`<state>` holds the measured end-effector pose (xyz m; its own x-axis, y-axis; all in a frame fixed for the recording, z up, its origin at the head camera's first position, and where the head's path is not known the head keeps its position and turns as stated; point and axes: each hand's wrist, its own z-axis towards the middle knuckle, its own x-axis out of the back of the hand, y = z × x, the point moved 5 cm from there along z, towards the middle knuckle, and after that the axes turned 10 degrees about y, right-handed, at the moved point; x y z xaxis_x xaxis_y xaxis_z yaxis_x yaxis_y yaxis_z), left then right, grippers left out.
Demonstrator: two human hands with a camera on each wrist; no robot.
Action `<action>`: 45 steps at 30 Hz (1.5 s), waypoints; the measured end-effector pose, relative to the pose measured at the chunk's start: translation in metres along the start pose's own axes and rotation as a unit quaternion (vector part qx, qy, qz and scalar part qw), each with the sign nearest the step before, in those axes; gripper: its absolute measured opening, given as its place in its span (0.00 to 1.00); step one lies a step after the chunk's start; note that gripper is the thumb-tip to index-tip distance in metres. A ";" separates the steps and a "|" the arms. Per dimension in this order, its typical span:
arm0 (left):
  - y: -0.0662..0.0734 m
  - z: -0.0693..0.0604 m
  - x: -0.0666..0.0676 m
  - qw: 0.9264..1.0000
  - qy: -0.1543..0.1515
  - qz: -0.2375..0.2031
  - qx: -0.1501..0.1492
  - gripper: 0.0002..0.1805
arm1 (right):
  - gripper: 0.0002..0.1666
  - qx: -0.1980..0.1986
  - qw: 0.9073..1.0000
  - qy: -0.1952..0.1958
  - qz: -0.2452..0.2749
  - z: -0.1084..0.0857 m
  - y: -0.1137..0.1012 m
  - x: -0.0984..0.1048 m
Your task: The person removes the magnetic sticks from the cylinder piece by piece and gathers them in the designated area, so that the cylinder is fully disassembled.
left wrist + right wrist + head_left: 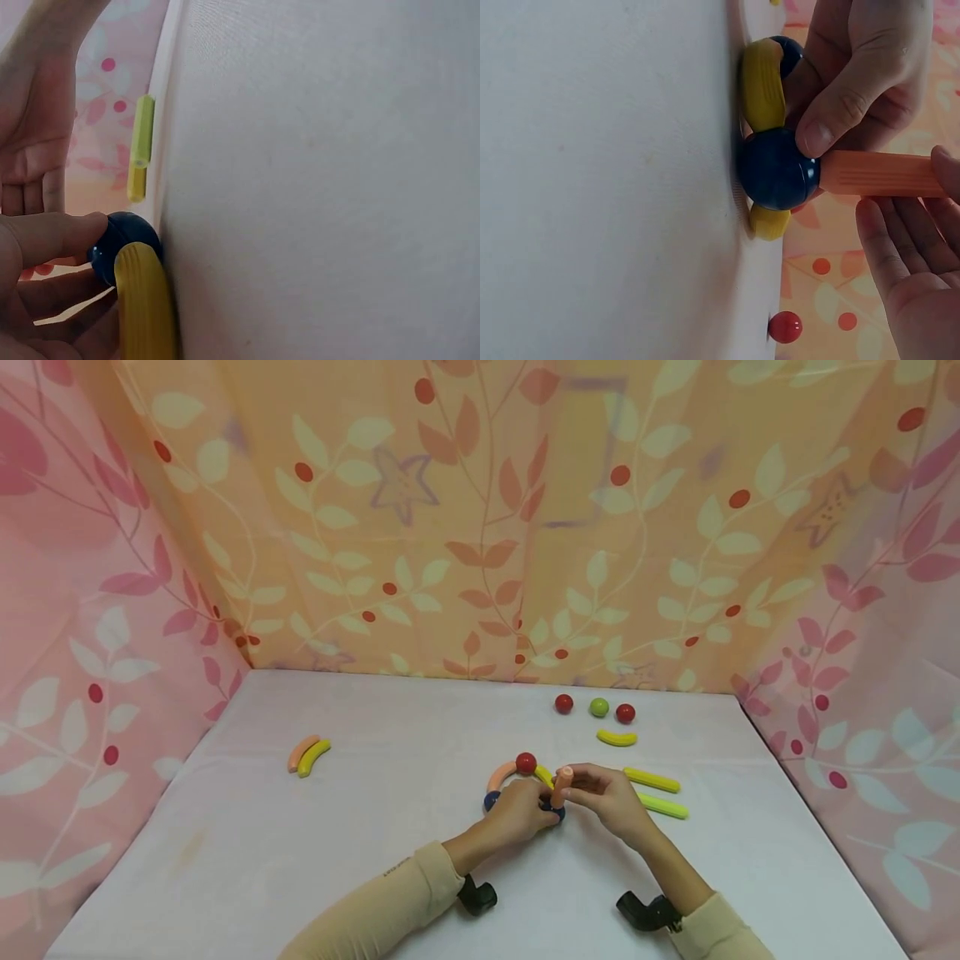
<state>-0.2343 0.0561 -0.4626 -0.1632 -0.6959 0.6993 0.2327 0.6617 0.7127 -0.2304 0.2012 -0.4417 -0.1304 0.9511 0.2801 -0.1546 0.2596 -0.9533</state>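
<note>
My left hand pinches a dark blue ball at the near right of a ring on the table. Standing up from that ball is a straight orange stick, which my right hand holds between thumb and fingers. The ring also has a red ball at its far side, a curved orange piece, a curved yellow piece and another blue ball at the left. In the left wrist view, a yellow curved piece meets the pinched ball. My left hand hides the ring's near side from above.
Farther back right lie two red balls, a green ball and a curved yellow piece. Beyond my right hand are straight yellow and light green sticks. Two curved pieces, orange and yellow, lie at left.
</note>
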 end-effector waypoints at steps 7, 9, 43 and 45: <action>0.001 0.001 0.001 1.000 0.008 -0.003 0.002 0.12 | 0.24 -0.003 1.000 0.015 0.006 0.000 0.000 0.000; 0.002 0.001 0.002 1.000 0.007 -0.006 0.004 0.12 | 0.24 -0.005 1.000 0.023 0.000 0.001 0.000 0.001; 0.002 0.003 0.000 1.000 -0.009 0.003 0.023 0.13 | 0.24 -0.011 0.993 0.034 -0.115 0.016 -0.011 0.031; 0.002 0.003 0.000 0.999 -0.010 0.005 0.030 0.14 | 0.25 -0.009 0.990 0.043 -0.132 0.018 -0.013 0.040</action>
<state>-0.2367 0.0581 -0.4616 -0.1812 -0.6834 0.7072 0.1765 0.6849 0.7070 -0.2512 0.2326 -0.4165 -0.0033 0.8604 0.5097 -0.1546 0.5031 -0.8503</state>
